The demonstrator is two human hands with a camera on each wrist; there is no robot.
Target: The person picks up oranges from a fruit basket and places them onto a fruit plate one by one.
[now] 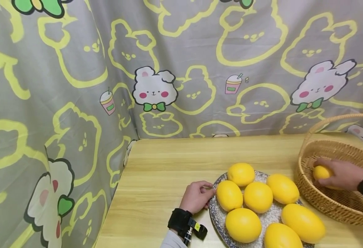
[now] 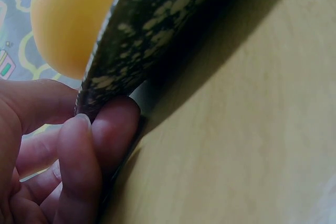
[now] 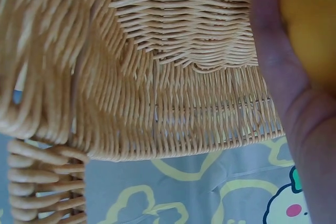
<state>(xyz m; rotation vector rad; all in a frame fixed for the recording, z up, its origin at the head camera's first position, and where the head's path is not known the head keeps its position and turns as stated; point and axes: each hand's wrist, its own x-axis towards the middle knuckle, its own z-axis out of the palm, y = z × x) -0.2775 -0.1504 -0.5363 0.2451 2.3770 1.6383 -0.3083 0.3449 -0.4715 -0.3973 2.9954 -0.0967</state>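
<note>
My left hand (image 1: 197, 197) pinches the left rim of a speckled plate (image 1: 216, 217). In the left wrist view, fingertips (image 2: 118, 124) lie under the plate's dark edge (image 2: 142, 30), and a lemon (image 2: 68, 24) shows just above it. Several yellow lemons (image 1: 258, 197) are spread over the plate. Inside a wicker basket (image 1: 311, 196) at the right, my right hand (image 1: 344, 174) grips another lemon (image 1: 322, 172), low near the woven floor. That lemon (image 3: 312, 24) appears at the right edge of the right wrist view, beside a finger.
The basket's arched handle (image 1: 339, 118) rises over its far side. Both stand on a light wooden table (image 1: 150, 193). A grey curtain (image 1: 197, 51) with yellow cartoon outlines hangs along the table's back and left edges.
</note>
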